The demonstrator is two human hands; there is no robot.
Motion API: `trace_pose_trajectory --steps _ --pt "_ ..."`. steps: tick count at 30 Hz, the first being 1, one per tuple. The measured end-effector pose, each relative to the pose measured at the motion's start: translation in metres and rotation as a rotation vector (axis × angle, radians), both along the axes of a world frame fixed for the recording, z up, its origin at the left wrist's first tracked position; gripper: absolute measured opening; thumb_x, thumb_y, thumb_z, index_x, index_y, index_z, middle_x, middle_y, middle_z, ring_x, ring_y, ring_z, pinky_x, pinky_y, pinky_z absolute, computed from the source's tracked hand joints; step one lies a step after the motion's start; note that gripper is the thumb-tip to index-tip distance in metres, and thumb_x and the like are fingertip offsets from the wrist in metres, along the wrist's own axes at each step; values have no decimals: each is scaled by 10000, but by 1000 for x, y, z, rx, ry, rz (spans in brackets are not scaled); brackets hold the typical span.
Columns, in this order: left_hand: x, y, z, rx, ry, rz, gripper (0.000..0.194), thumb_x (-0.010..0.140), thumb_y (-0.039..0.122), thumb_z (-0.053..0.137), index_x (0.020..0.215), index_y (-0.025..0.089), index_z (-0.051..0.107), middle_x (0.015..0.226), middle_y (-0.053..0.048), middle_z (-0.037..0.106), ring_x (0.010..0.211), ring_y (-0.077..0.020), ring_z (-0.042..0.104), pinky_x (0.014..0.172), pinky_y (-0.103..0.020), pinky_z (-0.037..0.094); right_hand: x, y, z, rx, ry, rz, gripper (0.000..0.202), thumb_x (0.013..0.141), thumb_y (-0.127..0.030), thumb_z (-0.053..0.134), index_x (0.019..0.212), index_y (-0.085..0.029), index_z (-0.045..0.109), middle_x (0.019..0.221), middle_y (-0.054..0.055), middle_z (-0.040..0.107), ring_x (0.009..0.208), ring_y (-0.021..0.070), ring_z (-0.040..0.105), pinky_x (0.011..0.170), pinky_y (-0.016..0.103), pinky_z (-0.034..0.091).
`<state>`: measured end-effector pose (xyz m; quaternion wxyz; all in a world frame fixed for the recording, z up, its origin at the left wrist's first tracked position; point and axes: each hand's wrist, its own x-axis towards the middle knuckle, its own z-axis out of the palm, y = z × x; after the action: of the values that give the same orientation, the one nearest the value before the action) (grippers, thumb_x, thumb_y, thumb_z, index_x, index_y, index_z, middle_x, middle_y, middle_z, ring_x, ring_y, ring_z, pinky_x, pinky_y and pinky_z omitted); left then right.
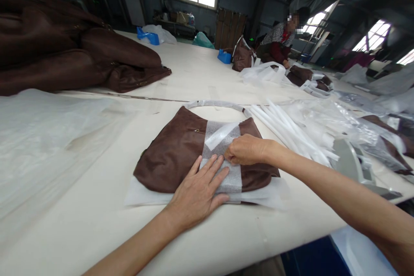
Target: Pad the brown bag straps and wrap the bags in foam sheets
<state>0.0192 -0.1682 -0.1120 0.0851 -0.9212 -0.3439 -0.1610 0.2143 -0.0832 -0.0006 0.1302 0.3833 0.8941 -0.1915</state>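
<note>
A brown leather-look handbag [173,155] lies flat in front of me, its handle [215,103] wrapped in white material and arched toward the far side. Around the bag's middle runs a band of thin white wrapping [233,181], with a strip of clear tape [221,136] stuck slantwise on it. My left hand [202,192] is spread flat over the bag and the band's lower part. Curled closed, my right hand [247,149] presses on the band beside the tape; whether anything is between its fingers is hidden. A white sheet [148,194] shows beneath the bag.
Brown bags [58,51] are heaped at the left, near a translucent sheet [58,129]. White foam strips [287,131], a grey tape dispenser [349,164] and clear plastic bags [343,116] lie to the right. Across the table [190,69], a person [278,43] handles another brown bag.
</note>
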Motion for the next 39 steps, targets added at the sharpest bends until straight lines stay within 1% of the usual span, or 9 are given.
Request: trace_pose_trajectory --steps 4,8,11,13,16,21,27,31,39 --pt "0 0 0 -8 9 8 640 957 625 354 1443 214 424 1545 -123 364 1431 -287 320 1205 -492 57 18 2 7 -149 104 -24 138 865 -215 626 748 -143 636 645 -23 594 616 114 546 622 238 444" --pt "0 -1 0 -3 1 10 638 957 631 345 1445 226 421 1559 -111 340 1427 -282 330 1206 -476 41 44 -17 3 -404 649 -329 173 883 -310 608 798 -162 633 685 -21 622 642 107 556 623 216 431" --pt "-1 0 0 33 -14 15 625 957 629 352 1438 239 431 1553 -100 356 1417 -268 349 1204 -456 34 56 -40 -9 -440 1014 -539 213 853 -375 667 815 -171 620 683 -10 650 612 109 565 618 230 448" --pt "-1 1 -1 60 -25 12 621 955 626 364 1434 238 438 1544 -98 374 1409 -264 363 1204 -450 35 58 -54 -20 -464 1252 -566 229 840 -385 694 793 -182 599 633 -20 634 564 105 544 575 232 428" --pt "-2 3 -4 85 -44 -1 608 953 614 391 1433 245 443 1536 -94 389 1398 -264 380 1204 -452 62 51 -70 -32 -588 1606 -505 234 856 -385 692 784 -206 559 562 -57 550 505 93 470 508 223 366" --pt "-4 7 -10 133 -78 -13 599 936 614 441 1422 264 463 1520 -83 417 1378 -269 411 1204 -455 83 33 -85 -38 -731 2024 -509 291 847 -390 709 767 -224 484 544 -99 314 457 73 256 448 195 270" --pt "-4 10 -11 169 -96 -19 588 926 612 466 1407 274 481 1502 -75 446 1353 -263 447 1192 -438 144 14 -92 -38 -786 2263 -475 309 844 -337 715 750 -222 444 538 -105 222 442 76 157 431 183 238" --pt "-4 11 -12 233 -86 -16 579 928 599 476 1401 267 485 1492 -74 460 1355 -257 442 1197 -422 100 4 -94 -38 -826 2240 -346 301 859 -354 697 737 -224 455 511 -104 242 433 79 203 440 188 276" --pt "-5 8 -8 209 -63 -26 579 936 575 481 1410 243 472 1485 -75 470 1342 -253 456 1174 -416 197 -18 -100 -38 -949 2273 -168 329 879 -360 662 710 -221 417 486 -104 268 416 76 241 443 188 310"
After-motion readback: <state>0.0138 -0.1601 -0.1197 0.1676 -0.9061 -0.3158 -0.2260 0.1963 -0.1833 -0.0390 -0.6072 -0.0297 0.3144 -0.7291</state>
